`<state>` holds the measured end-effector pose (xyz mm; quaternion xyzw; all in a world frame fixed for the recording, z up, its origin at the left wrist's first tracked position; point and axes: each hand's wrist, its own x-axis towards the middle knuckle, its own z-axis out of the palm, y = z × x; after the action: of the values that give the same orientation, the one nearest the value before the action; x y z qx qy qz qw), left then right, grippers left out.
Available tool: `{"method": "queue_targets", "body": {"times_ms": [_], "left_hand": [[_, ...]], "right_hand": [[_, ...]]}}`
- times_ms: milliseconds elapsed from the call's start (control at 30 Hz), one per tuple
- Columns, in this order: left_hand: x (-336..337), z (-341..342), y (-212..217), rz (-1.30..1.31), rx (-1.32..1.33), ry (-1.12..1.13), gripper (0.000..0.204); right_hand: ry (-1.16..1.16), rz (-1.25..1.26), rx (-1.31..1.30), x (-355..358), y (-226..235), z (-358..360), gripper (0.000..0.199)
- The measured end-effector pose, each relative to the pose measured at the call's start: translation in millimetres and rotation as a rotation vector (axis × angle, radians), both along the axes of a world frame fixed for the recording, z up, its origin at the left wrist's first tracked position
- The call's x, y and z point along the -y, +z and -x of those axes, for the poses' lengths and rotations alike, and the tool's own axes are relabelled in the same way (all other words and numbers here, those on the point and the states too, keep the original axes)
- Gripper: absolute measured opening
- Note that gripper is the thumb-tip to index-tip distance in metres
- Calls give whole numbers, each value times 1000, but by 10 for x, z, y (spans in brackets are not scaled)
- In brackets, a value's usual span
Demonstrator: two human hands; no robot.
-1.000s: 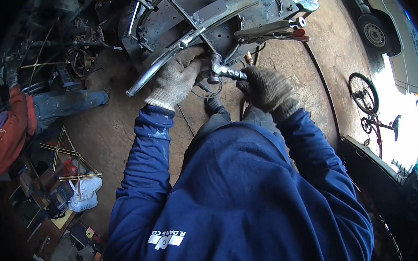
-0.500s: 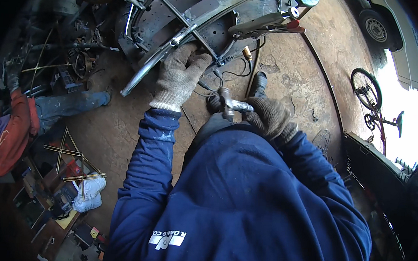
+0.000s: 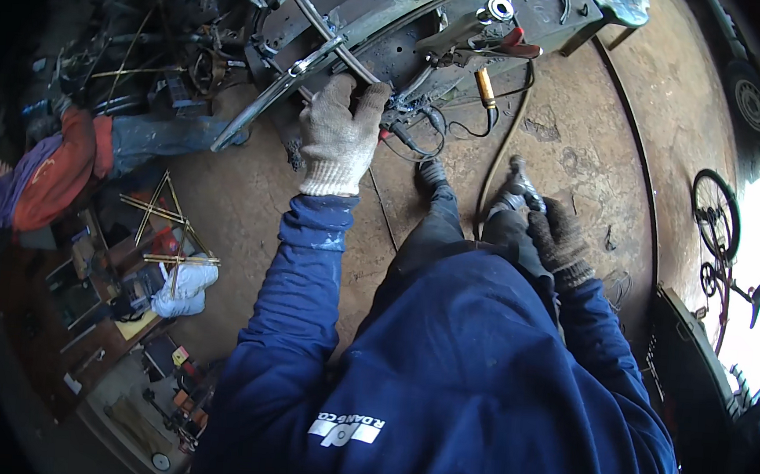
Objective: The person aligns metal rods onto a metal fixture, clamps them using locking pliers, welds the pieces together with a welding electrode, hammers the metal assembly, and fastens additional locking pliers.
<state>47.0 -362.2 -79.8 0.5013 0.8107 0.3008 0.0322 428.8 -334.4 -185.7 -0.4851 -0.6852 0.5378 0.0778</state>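
Observation:
My left hand (image 3: 341, 137), in a knitted work glove, is at the near edge of a welded metal frame (image 3: 324, 35). Its fingers close on one of the frame's bars, partly hidden there. The frame, made of curved and straight bars, lies on a dark steel worktable (image 3: 394, 35). Lower and to the right, my right hand (image 3: 562, 243) wears a darker glove and grips a hammer (image 3: 516, 187) by its handle, held low above my legs. Locking pliers (image 3: 472, 50) with red-tipped handles sit at the table's near right edge.
A yellow-handled tool (image 3: 486, 88) hangs by the table with black cables. A hose (image 3: 510, 136) runs across the floor. At left, another person (image 3: 58, 170) in red bends among metal scraps, near small brass-coloured frames (image 3: 178, 223). A bicycle (image 3: 719, 234) and vehicle wheel (image 3: 751, 104) are at right.
My right hand has moved the hammer down and right, away from the front of my body. The left hand stays at the frame, while the whole view has shifted.

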Motion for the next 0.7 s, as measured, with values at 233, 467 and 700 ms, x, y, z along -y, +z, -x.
{"method": "queue_targets", "body": {"times_ms": [233, 467, 700], "left_hand": [[-65, -334, 80, 15, 55, 257, 39], [65, -115, -29, -43, 506, 147, 20], [147, -49, 43, -131, 767, 75, 35]], "right_hand": [[-46, 216, 198, -314, -166, -744, 35], [194, -3, 201, -532, 110, -182, 42], [175, 116, -619, -292, 821, 1075, 40]]}}
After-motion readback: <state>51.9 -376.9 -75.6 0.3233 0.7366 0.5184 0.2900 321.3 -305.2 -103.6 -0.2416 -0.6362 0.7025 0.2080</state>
